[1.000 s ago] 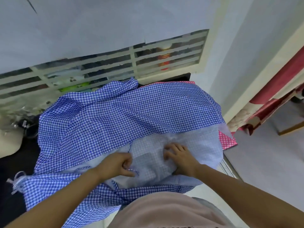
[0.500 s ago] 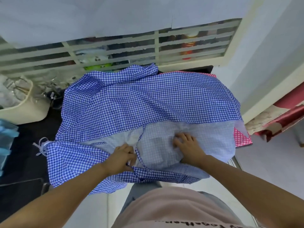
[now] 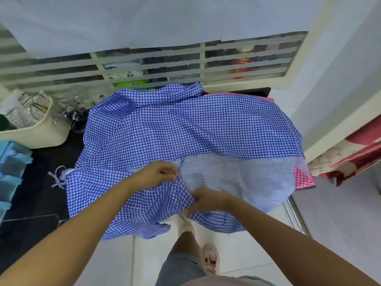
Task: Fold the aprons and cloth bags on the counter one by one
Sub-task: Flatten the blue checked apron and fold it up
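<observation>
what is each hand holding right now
Left hand: pinching the blue checked apron near its middle.
Right hand: gripping a fold of it nearer the person.

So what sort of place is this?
Probably a home kitchen or utility corner: a black counter under the blue-and-white checked cloth apron, a cream tub beside clear glassware, and a slatted glass window with jars behind.

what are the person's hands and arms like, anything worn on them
The left hand and right hand are bare: no gloves, no watch or bracelet at the wrists, no rings that I can make out. No sleeves reach into view.
</observation>
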`<action>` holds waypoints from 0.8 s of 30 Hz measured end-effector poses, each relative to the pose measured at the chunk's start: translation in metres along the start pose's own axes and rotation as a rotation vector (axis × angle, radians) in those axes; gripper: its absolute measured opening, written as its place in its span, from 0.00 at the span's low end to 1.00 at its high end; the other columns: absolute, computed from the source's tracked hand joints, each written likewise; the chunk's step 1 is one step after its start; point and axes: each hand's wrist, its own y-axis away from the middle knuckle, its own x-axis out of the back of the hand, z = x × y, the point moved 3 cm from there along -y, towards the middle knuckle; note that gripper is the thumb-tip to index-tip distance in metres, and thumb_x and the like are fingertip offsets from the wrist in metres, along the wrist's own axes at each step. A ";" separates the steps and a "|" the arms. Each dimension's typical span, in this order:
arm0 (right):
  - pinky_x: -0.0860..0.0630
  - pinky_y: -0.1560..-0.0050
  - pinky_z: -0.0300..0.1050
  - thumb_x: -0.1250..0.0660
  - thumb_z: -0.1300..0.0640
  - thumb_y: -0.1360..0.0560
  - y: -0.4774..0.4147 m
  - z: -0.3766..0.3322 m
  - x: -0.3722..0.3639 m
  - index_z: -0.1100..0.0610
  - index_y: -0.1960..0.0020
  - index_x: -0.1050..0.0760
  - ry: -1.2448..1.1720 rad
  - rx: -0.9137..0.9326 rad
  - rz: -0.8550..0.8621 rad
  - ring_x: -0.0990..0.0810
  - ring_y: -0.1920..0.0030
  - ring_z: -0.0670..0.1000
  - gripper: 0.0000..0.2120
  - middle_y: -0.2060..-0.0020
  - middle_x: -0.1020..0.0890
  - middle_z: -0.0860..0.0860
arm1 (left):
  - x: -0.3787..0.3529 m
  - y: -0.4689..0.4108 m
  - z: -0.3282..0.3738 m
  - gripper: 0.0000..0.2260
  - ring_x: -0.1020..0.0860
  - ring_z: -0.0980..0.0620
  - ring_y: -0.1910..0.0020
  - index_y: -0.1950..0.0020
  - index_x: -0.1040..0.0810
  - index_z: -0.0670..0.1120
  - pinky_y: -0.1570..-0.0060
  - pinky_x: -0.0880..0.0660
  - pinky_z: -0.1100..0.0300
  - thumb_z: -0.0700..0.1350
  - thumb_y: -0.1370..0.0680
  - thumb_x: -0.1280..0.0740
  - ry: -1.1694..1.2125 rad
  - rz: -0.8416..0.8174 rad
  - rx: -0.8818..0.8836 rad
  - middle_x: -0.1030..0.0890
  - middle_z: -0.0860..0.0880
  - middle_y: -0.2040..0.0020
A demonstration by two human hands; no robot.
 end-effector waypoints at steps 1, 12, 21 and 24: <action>0.25 0.43 0.47 0.28 0.46 0.29 0.006 0.005 0.002 0.54 0.46 0.23 0.003 -0.037 -0.039 0.21 0.48 0.53 0.16 0.48 0.18 0.49 | 0.007 0.000 -0.002 0.03 0.30 0.51 0.68 0.57 0.19 0.54 0.63 0.34 0.58 0.47 0.23 0.31 0.027 0.052 0.014 0.26 0.46 0.66; 0.29 0.59 0.42 0.25 0.37 0.38 0.150 0.102 0.135 0.56 0.52 0.18 0.363 -0.557 -0.181 0.23 0.61 0.51 0.25 0.58 0.18 0.51 | 0.054 -0.013 -0.058 0.08 0.31 0.48 0.57 0.59 0.26 0.48 0.57 0.36 0.54 0.44 0.19 0.36 -0.007 0.346 0.265 0.29 0.45 0.58; 0.30 0.60 0.40 0.31 0.51 0.26 0.116 0.099 0.253 0.58 0.56 0.21 0.648 -0.745 0.359 0.26 0.63 0.50 0.09 0.70 0.27 0.48 | 0.057 -0.056 -0.036 0.04 0.21 0.37 0.53 0.53 0.21 0.40 0.53 0.26 0.49 0.39 0.24 0.34 -0.425 0.610 0.424 0.20 0.37 0.51; 0.25 0.49 0.47 0.33 0.54 0.27 0.070 0.131 0.237 0.60 0.50 0.20 0.588 -0.740 0.436 0.24 0.54 0.54 0.10 0.57 0.21 0.53 | 0.025 -0.074 -0.002 0.13 0.23 0.40 0.53 0.42 0.27 0.39 0.53 0.25 0.49 0.32 0.25 0.37 -0.276 0.656 0.219 0.28 0.39 0.43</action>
